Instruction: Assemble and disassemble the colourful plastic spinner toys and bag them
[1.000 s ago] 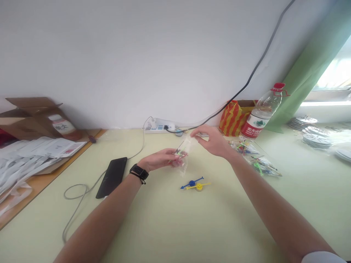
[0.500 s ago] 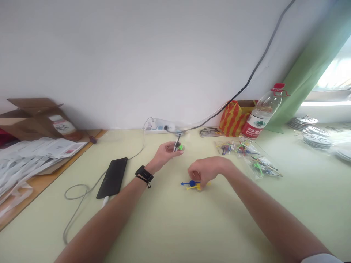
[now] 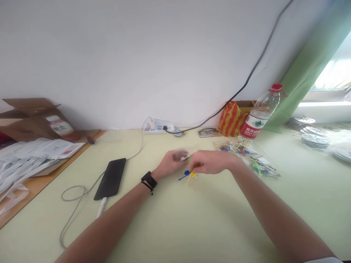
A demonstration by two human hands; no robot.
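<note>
My left hand [image 3: 173,162] is closed around small plastic arrow pointers, with white and green parts [image 3: 189,159] showing at the fingertips. Touching or almost touching it, my right hand [image 3: 207,162] pinches a blue arrow pointer [image 3: 187,172] and a yellow arrow pointer [image 3: 193,174]. Both pointers stick out below the right fingers, their tips aimed down and left. Fingers cover their other ends. A black watch [image 3: 149,180] sits on my left wrist.
Clear bags of coloured pointers [image 3: 264,168] lie right of my right hand, before a large water bottle [image 3: 256,117] and a striped bag [image 3: 233,118]. A phone [image 3: 111,179] with a cable lies left. A power strip [image 3: 157,128], glasses [image 3: 207,131] and stacked metal discs [image 3: 315,138] are farther back.
My right hand has picked the blue and yellow pointers up from the table and moved up to my left hand. My left hand has come lower and nearer, turning its pointers.
</note>
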